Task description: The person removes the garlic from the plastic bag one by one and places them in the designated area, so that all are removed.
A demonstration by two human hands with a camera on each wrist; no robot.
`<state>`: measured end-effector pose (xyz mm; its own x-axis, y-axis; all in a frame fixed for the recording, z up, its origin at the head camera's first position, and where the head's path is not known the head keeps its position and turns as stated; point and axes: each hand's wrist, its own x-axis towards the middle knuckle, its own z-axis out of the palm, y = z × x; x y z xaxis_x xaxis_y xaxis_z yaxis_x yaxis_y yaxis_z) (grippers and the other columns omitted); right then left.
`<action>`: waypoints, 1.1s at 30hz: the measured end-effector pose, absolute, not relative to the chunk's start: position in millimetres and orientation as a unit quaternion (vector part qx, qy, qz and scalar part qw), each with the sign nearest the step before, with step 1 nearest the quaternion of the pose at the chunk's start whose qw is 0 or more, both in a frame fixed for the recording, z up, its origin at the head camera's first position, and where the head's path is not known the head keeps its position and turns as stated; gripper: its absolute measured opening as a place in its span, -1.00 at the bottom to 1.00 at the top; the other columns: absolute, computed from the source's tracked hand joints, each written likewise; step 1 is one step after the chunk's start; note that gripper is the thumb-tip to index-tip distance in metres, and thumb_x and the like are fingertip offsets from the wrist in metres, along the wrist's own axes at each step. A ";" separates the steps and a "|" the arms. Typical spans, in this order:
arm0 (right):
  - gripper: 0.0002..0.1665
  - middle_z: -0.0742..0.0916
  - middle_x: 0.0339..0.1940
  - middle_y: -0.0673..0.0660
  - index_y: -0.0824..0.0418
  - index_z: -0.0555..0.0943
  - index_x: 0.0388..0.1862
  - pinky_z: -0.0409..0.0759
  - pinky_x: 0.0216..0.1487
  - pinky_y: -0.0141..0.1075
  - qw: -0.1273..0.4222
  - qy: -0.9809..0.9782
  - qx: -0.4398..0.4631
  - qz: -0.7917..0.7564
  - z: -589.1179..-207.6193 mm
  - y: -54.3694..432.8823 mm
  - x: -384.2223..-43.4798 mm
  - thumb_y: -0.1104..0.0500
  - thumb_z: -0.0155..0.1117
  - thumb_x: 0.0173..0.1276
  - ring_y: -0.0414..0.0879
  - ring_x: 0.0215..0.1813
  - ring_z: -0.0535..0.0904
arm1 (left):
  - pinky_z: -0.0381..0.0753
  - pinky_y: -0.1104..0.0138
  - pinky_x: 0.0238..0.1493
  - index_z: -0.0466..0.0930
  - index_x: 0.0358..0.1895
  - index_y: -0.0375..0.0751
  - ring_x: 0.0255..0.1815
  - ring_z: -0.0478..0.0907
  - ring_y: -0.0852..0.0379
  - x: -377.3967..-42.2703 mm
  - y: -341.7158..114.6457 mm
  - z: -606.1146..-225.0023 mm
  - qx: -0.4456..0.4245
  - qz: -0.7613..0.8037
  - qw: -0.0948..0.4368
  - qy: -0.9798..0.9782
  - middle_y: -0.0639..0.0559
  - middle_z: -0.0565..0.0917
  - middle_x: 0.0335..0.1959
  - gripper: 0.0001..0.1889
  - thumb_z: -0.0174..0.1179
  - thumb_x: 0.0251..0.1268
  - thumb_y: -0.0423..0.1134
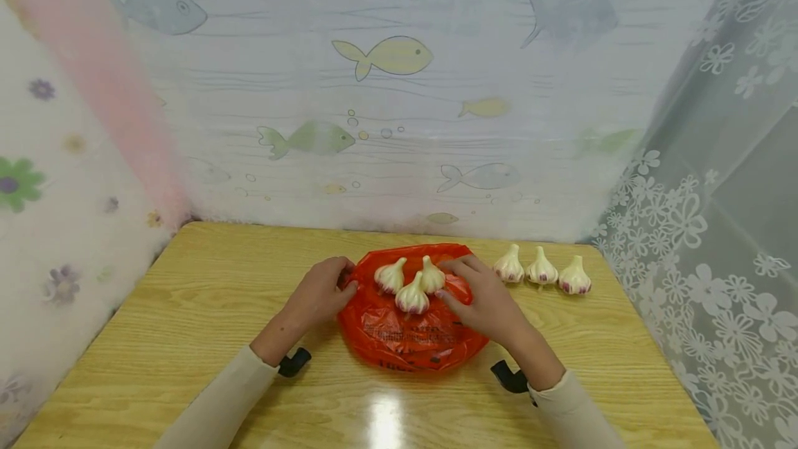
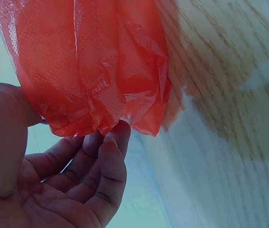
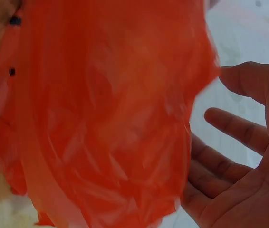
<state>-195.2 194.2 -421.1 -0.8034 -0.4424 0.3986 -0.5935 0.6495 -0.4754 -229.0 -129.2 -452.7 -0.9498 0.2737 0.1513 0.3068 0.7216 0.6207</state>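
A red plastic bag point(image 1: 405, 348) with dark print lies on the table, and three garlic bulbs point(image 1: 412, 296) sit grouped on it. My left hand point(image 1: 319, 291) holds the bag's left edge between thumb and fingers. In the left wrist view the crumpled bag point(image 2: 91, 61) hangs over the fingertips point(image 2: 110, 147). Over the bag's right side is my right hand point(image 1: 489, 300), its fingers spread beside the rightmost bulb of the group. From the right wrist, the thumb tip point(image 3: 227, 75) meets the bag's edge, while lower fingertips are partly hidden behind the plastic.
Three more garlic bulbs point(image 1: 541, 269) stand in a row at the table's back right. The wooden table point(image 1: 206, 283) backs onto a fish-patterned curtain point(image 1: 399, 102). Dark curved pieces point(image 1: 510, 376) show beside both wrists.
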 end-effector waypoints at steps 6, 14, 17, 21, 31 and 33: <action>-0.49 0.69 0.10 0.20 0.22 0.65 0.31 0.69 0.05 0.00 0.109 -0.901 0.299 0.295 -426.9 182.1 -192.9 0.16 0.50 0.41 0.06 0.04 0.67 | 0.69 0.25 -0.16 0.65 0.00 -0.26 -0.23 0.57 0.09 -228.6 -129.3 -452.3 -0.159 -0.342 0.028 -0.926 0.00 0.67 -0.21 -0.81 0.34 0.42 -0.29; -0.40 0.66 0.15 0.18 0.19 0.57 0.44 0.69 0.11 0.01 0.053 -0.913 0.304 0.265 -433.3 171.0 -189.2 0.17 0.44 0.44 0.10 0.08 0.67 | 0.69 0.24 -0.16 0.64 0.01 -0.26 -0.24 0.56 0.09 -227.8 -129.2 -451.8 -0.160 -0.343 0.027 -0.925 0.00 0.67 -0.21 -0.81 0.34 0.43 -0.29; -0.36 0.67 0.19 0.16 0.16 0.55 0.48 0.68 0.17 0.01 0.042 -0.920 0.306 0.240 -436.3 169.2 -188.7 0.13 0.44 0.46 0.07 0.17 0.65 | 0.68 0.24 -0.16 0.65 0.01 -0.26 -0.24 0.56 0.10 -227.8 -129.0 -451.4 -0.160 -0.342 0.027 -0.925 0.01 0.67 -0.21 -0.81 0.34 0.43 -0.29; -0.32 0.67 0.17 0.16 0.16 0.50 0.53 0.68 0.09 -0.04 0.031 -0.924 0.311 0.221 -440.2 165.1 -189.0 0.11 0.43 0.48 0.02 0.11 0.62 | 0.68 0.24 -0.16 0.65 0.01 -0.26 -0.24 0.56 0.10 -227.8 -128.9 -451.1 -0.161 -0.341 0.028 -0.926 0.00 0.66 -0.21 -0.81 0.34 0.43 -0.29; -0.32 0.63 0.24 0.15 0.10 0.47 0.53 0.70 0.11 -0.04 0.001 -0.926 0.308 0.219 -447.6 158.3 -188.1 0.05 0.42 0.50 0.01 0.05 0.68 | 0.67 0.26 -0.18 0.65 0.00 -0.26 -0.25 0.54 0.09 -227.3 -128.7 -450.8 -0.160 -0.342 0.026 -0.926 0.01 0.66 -0.22 -0.81 0.33 0.43 -0.29; -0.36 0.62 0.29 0.15 0.09 0.50 0.48 0.69 0.17 -0.03 0.003 -0.926 0.308 0.220 -447.9 158.5 -187.8 0.05 0.43 0.49 0.03 0.14 0.69 | 0.67 0.26 -0.18 0.65 0.00 -0.26 -0.25 0.54 0.09 -227.0 -128.6 -451.0 -0.160 -0.343 0.026 -0.925 0.01 0.66 -0.22 -0.81 0.34 0.43 -0.29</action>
<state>-187.8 158.5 -447.9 -0.8108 -0.5679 0.1416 -0.5710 0.7142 -0.4049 -227.0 -128.6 -451.0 -0.9477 0.2780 0.1568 0.3130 0.7136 0.6267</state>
